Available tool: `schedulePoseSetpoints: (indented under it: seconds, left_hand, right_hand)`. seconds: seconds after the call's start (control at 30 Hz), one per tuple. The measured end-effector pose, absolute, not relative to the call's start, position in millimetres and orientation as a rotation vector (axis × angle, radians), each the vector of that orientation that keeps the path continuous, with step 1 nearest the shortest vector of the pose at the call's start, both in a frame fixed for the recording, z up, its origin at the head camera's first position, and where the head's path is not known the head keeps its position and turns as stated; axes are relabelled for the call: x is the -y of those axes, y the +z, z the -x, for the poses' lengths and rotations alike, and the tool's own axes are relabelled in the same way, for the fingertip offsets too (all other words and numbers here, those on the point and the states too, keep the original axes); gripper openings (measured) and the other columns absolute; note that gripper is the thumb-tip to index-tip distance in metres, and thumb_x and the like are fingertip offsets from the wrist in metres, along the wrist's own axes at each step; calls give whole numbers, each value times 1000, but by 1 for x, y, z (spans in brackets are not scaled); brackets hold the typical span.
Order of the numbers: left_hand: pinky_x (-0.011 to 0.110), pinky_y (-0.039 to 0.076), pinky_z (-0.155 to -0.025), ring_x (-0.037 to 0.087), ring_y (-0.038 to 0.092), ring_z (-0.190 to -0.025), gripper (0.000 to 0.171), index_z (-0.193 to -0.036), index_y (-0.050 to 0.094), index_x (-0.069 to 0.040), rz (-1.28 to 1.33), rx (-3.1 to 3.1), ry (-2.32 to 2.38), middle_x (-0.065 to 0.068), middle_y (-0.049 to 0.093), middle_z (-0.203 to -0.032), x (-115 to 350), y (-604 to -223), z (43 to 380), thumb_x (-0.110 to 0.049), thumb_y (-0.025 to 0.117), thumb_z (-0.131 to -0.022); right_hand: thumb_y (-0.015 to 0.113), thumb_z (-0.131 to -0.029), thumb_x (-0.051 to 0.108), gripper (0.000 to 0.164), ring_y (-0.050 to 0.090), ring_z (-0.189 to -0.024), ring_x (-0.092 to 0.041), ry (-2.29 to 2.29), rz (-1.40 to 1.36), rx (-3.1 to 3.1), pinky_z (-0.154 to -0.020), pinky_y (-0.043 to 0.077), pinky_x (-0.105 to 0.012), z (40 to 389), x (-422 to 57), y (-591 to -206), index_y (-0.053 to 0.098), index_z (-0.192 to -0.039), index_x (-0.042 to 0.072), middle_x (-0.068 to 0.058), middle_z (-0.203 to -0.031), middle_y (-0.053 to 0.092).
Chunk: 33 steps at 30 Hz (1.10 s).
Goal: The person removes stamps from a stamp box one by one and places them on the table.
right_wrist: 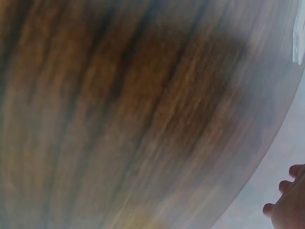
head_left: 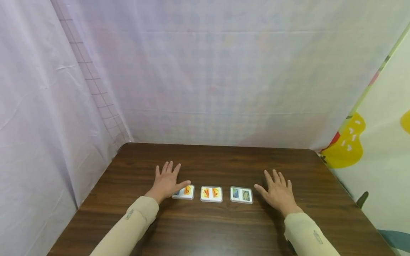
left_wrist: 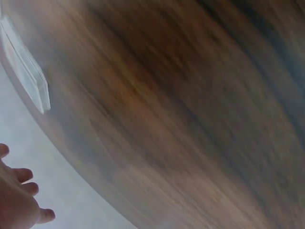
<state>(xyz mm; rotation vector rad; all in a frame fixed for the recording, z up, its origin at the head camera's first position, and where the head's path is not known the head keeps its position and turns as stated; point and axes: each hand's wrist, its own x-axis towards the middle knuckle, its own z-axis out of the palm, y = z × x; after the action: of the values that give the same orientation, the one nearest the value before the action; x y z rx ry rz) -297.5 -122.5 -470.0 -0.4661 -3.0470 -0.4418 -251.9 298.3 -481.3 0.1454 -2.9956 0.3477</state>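
Note:
Three picture cards in clear cases lie in a row on the brown table. In the head view the left card (head_left: 189,192) is partly covered by my left hand (head_left: 166,182), whose thumb overlaps its top edge. The middle card (head_left: 211,194) shows two orange and yellow pictures. On the right card (head_left: 241,195) are a blue picture and a greenish one. My right hand (head_left: 278,192) is spread just right of that card, with its fingers pointing away from me. Both hands have spread fingers and hold nothing. Only the fingers show at the lower corners of the wrist views.
The wood-grain table (head_left: 211,227) ends at a white curtain (head_left: 217,71) at the back. Another white curtain (head_left: 38,106) hangs along the left side. On the right is a cloth printed with yellow shapes (head_left: 347,145).

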Motion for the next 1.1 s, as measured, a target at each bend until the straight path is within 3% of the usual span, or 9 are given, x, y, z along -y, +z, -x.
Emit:
schedulePoseSetpoints:
  seconds: [0.57,1.1]
  left_hand:
    - [61,6,-115,37,16,-148,90,-156,31,-11,586,3004,-521,19,27,-158,85,-469,289,-68,55,-90]
    - [59,9,-116,33,19,-148,89,-156,29,-14,741,3020,-519,14,29,-159,43,-467,281,-67,55,-90]
  right_hand:
    - [39,-98,65,86,19,-140,-54,373,-220,2992,-108,13,-71,245,-288,-484,29,-153,0,-33,-155,20]
    - [50,-97,58,82,29,-138,-50,391,-334,2970,-107,21,-69,240,-285,-487,35,-150,-1,-31,-152,31]
